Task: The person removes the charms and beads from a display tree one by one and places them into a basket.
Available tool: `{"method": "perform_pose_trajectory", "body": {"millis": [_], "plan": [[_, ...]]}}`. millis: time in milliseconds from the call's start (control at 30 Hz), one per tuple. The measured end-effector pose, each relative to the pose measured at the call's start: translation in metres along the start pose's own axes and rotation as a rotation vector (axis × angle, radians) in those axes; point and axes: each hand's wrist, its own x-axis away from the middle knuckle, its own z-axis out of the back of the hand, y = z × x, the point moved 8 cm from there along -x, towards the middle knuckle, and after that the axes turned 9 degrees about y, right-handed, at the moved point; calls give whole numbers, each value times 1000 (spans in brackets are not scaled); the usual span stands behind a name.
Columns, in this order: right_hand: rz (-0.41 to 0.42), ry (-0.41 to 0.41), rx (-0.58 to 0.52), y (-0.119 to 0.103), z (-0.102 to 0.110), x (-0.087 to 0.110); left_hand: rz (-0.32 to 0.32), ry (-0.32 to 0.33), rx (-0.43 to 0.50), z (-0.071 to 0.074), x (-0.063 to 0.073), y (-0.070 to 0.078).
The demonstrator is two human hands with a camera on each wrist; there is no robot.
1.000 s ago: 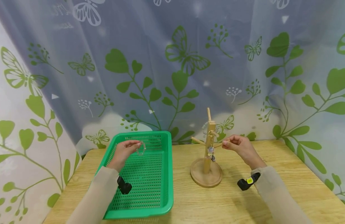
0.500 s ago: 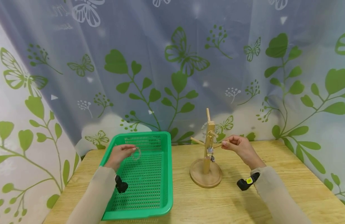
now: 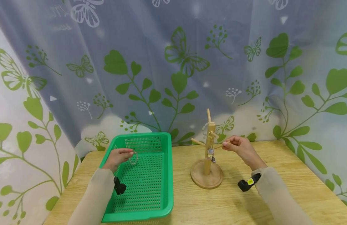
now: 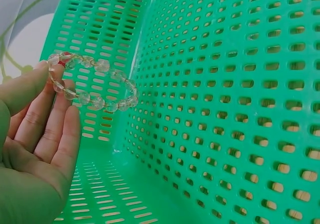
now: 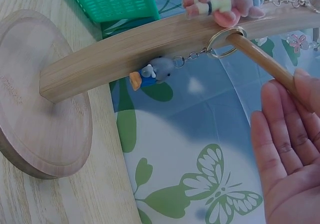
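Observation:
My left hand (image 3: 117,158) pinches a clear beaded bracelet (image 4: 92,101) between thumb and fingertips, inside the green plastic basket (image 3: 168,175). The bracelet hangs over the perforated floor. On the right, my right hand (image 3: 241,147) pinches the end of a peg (image 5: 267,61) on the wooden stand (image 3: 208,156). A keychain with a small grey-headed figure (image 5: 157,69) hangs by its ring at the base of that peg. Another keychain with a pinkish figure (image 5: 227,6) lies against the post. Behind the post, a second beaded bracelet (image 3: 204,128) hangs partly hidden.
The basket and the stand sit side by side on a light wooden table (image 3: 187,206). A patterned curtain (image 3: 150,78) with green leaves and butterflies closes off the back. Other pegs (image 3: 198,141) stick out from the post to the left, front and top.
My left hand has moved left and slightly down with the bracelet, deeper over the basket. The right hand stays on the peg, and the stand has not moved.

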Motion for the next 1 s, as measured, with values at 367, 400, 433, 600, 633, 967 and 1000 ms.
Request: {"method": "perform_pose_trajectory", "body": {"millis": [367,400,433,600,633,967,1000], "plan": [[-9,6,7,1,1,-1,44,-15,-27,-2,-1,-6],[-12,6,11,1,1,-1,44,-18,-27,-2,-1,-5],[-13,5,10,2,1,-1,44,-19,-26,-2,-1,-5],[-8,8,5,1,1,0,26,-17,-10,-2,1,-1],[-6,8,2,1,1,0,23,-18,-6,-2,1,-1],[7,1,-3,-1,0,1,-1,-44,34,-4,2,18],[8,0,-8,-1,0,1,-7,-49,37,-4,3,21]]}}
